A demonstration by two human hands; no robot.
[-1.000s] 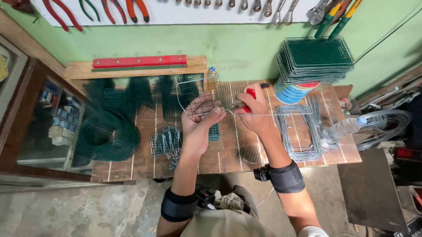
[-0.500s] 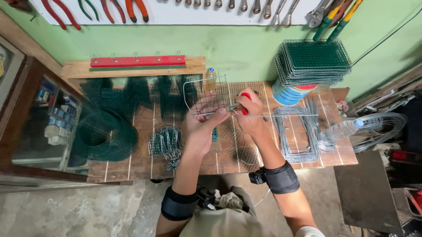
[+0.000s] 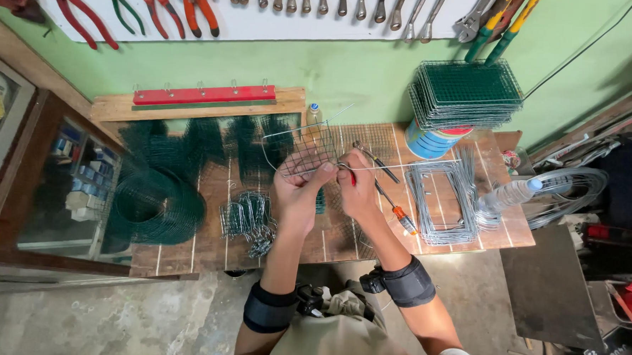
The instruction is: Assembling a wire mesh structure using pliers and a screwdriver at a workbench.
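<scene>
both hands (image 3: pixel 330 189) now lift the wire mesh piece (image 3: pixel 304 147) higher.

You wear black elastic bands on both forearms, a white short sleeve, khaki top, hands bare

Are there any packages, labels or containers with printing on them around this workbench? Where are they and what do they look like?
Round tin: back right of the bench, under the stack of green mesh panels; blue, white and red bands.
Clear plastic bottle: lying at the bench's right edge; blue cap.
Small bottle: upright against the green wall; pale, blue cap.
Small boxes: inside the glass cabinet on the left; blue and white, too small to detail.
</scene>
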